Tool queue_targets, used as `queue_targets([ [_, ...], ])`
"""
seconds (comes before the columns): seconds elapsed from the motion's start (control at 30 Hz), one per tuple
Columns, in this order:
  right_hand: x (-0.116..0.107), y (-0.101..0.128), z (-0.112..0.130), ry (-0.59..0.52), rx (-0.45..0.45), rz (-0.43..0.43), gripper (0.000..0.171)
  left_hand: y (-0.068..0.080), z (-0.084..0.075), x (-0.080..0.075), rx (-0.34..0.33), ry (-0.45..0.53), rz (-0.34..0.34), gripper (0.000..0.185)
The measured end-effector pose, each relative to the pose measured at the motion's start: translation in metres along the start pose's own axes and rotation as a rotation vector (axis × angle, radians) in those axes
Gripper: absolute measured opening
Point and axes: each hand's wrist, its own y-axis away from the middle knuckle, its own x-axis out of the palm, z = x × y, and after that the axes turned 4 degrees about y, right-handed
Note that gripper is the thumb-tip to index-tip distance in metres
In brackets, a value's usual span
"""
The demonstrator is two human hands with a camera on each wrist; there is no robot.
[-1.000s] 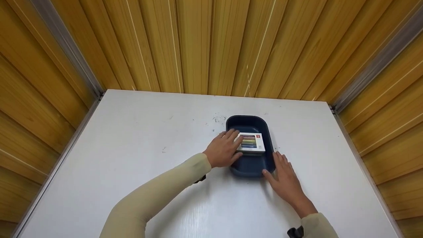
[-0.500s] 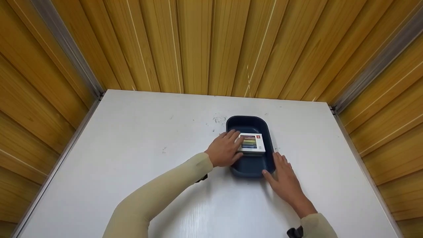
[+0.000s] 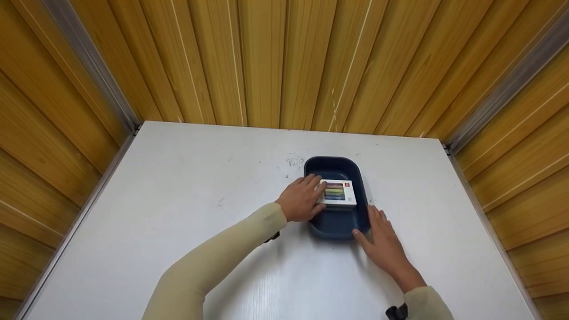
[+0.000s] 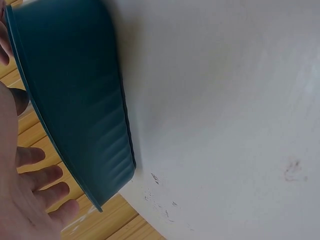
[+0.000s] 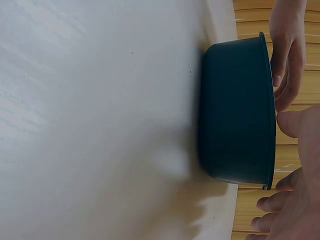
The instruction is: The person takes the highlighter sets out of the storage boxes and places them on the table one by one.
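Note:
A dark blue plastic bin [image 3: 336, 229] stands on the white table in the head view. Inside it, laid crosswise, is a white box [image 3: 350, 194] with a window showing coloured bars. My left hand [image 3: 301, 198] reaches over the bin's left rim, its spread fingers over the left end of the box and partly hiding it. At the near right corner, my right hand [image 3: 383, 242] lies along the bin's side, fingers extended, thumb at the rim. The wrist views show the bin's outer wall [image 4: 75, 100], with the box hidden inside.
The white table [image 3: 200, 178] has faint dark marks [image 3: 294, 161] left of the bin. Yellow wood-look panels [image 3: 262, 62] rise behind and at both sides, with grey metal strips at the corners. Dark wrist devices [image 3: 397, 312] show by the sleeves.

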Motion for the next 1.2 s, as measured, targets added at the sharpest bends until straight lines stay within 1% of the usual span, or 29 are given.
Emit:
queue_targets([
  [0.2,0.001,0.000,-0.001,-0.005,-0.003,-0.001,0.088,-0.001,0.002,0.002,0.002,-0.009,-0.003,0.063],
  [0.37,0.002,-0.001,-0.002,-0.013,-0.010,-0.005,0.089,-0.003,0.005,0.004,0.006,0.007,-0.010,0.059],
  [0.63,0.001,-0.001,-0.003,-0.035,-0.005,0.011,0.089,-0.007,0.009,0.006,-0.005,0.009,0.031,0.059],
  [0.83,0.002,-0.002,-0.006,-0.036,-0.003,0.020,0.088,-0.009,0.009,0.008,-0.002,0.013,0.032,0.059],
  [1.07,0.004,-0.003,-0.006,-0.036,-0.001,0.024,0.088,-0.014,0.012,0.011,-0.006,0.013,0.029,0.058],
  [1.2,0.004,-0.003,-0.006,-0.037,0.003,0.025,0.088,-0.015,0.012,0.011,0.000,0.012,0.023,0.059],
])
